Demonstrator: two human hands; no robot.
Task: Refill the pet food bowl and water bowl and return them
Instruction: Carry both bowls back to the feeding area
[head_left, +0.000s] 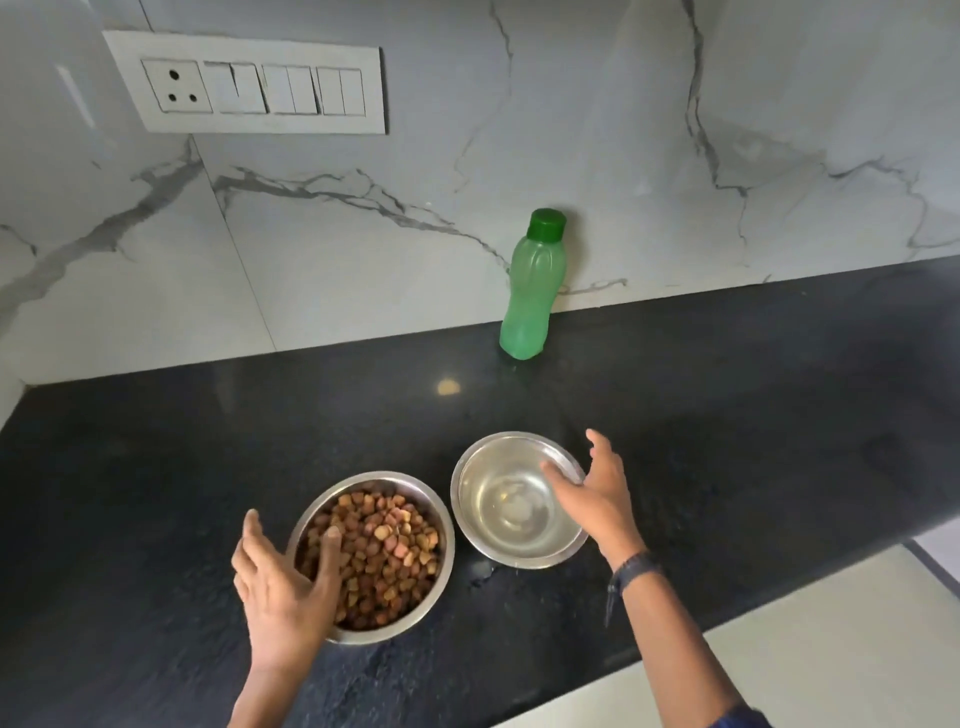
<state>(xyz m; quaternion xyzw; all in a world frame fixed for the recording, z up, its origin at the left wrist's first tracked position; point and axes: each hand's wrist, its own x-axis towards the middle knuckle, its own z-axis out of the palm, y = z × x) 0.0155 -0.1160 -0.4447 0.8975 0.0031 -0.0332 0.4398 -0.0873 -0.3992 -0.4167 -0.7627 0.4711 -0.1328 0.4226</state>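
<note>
Two round stainless-steel bowls stood side by side, almost touching, on the black speckled stone countertop (156, 467), near its front edge. The left steel bowl (442, 525) was filled close to its rim with brown and tan kibble (384, 551). The right steel bowl (514, 519) showed a bare, shiny inside; whether it held water could not be told.

One translucent green plastic bottle (529, 291) with a dark green cap stood upright, well behind the bowls, against the white veined marble wall. One white switch panel (244, 83) sat on that wall.

There were two hands, both spread wide and gripping nothing. The left hand (283, 587) hovered at the kibble bowl's near-left rim, thumb over the food. The right hand (592, 488), with a dark wristband (631, 569), framed the other bowl's right rim.
</note>
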